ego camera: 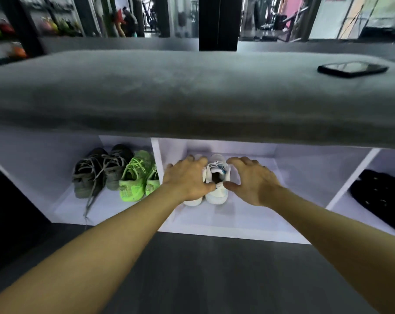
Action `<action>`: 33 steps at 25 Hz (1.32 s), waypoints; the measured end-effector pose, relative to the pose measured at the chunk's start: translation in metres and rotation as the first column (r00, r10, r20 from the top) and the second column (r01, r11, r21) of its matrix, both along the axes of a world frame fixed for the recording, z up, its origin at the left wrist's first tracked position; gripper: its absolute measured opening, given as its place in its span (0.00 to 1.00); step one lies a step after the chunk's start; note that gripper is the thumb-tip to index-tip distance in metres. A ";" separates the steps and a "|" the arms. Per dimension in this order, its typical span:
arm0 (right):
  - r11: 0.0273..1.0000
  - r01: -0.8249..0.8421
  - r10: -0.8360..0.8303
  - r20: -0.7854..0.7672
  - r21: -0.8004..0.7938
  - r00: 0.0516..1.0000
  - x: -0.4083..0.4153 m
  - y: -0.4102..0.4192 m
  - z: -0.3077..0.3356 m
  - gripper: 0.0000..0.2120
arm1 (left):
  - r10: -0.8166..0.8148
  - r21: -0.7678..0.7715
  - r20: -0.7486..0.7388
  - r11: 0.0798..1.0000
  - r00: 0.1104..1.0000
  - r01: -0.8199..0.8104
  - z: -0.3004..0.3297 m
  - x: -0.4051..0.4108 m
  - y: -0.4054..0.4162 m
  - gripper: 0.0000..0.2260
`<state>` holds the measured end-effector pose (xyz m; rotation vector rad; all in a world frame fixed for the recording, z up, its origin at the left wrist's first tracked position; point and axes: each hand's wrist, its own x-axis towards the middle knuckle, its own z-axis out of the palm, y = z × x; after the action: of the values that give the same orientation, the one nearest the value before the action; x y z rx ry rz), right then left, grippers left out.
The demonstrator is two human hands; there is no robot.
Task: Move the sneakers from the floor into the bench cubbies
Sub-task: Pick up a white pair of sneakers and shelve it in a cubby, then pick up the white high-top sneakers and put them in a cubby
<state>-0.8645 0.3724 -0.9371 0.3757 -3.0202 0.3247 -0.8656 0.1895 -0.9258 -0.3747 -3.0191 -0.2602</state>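
A pair of white sneakers stands side by side, toes inward, in the middle cubby (244, 219) of the white bench. My left hand (187, 180) lies over the left white sneaker (192, 201), fingers curved down around it and thumb at its inner side. The right white sneaker (216, 194) shows its laces and dark opening between my hands. My right hand (253, 180) hovers just right of it with fingers spread, the thumb tip touching the shoe's side. Grey sneakers (94, 173) and green sneakers (135, 177) fill the left cubby.
A thick grey cushion (192, 94) tops the bench and overhangs the cubbies. A black phone (352, 68) lies on its far right. A black item (382, 198) sits in the right cubby. Dark floor (203, 275) stretches in front of the bench.
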 end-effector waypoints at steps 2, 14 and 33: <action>0.998 -0.058 0.058 -0.008 0.022 0.998 0.022 0.001 0.023 0.26 | -0.025 -0.022 -0.057 0.999 0.998 0.023 0.029 0.025 0.004 0.24; 0.993 -0.112 0.118 -0.307 0.037 0.944 0.098 0.004 0.327 0.25 | 0.021 0.027 -0.259 1.000 0.966 -0.015 0.328 0.119 -0.008 0.28; 0.986 -0.165 0.146 -0.662 0.034 0.735 0.356 -0.006 1.025 0.26 | 0.011 0.052 -0.592 0.998 0.806 0.024 1.033 0.390 -0.046 0.28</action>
<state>-0.5083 0.3661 0.0881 0.5961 -2.2787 0.1842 -0.4752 0.1437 0.1068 -0.3751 -2.3838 -0.1832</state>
